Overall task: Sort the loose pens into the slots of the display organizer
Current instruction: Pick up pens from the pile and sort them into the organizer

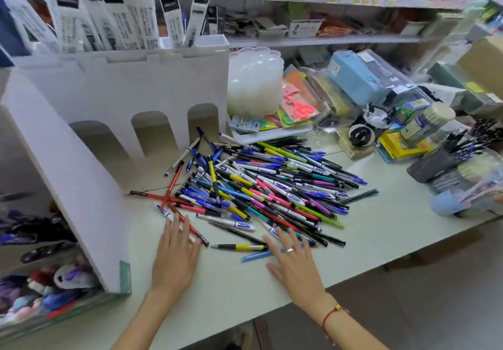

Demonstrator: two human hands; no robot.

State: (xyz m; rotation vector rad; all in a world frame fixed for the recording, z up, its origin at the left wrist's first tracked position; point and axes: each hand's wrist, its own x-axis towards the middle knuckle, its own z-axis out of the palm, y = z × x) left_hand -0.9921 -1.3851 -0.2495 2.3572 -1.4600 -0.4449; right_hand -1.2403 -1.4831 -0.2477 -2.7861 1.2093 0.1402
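Observation:
A big heap of loose pens (266, 186) in blue, red, yellow, pink and black covers the middle of the pale table (381, 230). Behind and left of it stands the white display organizer (119, 88); its arched slots (152, 134) look empty, while its top row holds packaged refills. My left hand (175, 254) lies flat and open at the heap's near left edge, fingertips over a red pen (194, 231). At the near right edge my right hand (295, 261) is spread open above a light blue pen (255, 256) and beside a yellow-and-black pen (239, 246).
A stack of translucent plastic trays (254, 80) stands right of the organizer. Packaged stationery, scissors (300, 108) and boxes crowd the back right. Pen tubs (462, 159) sit at the far right. Shelves of goods run behind. A bin of small items (40, 287) is at the lower left.

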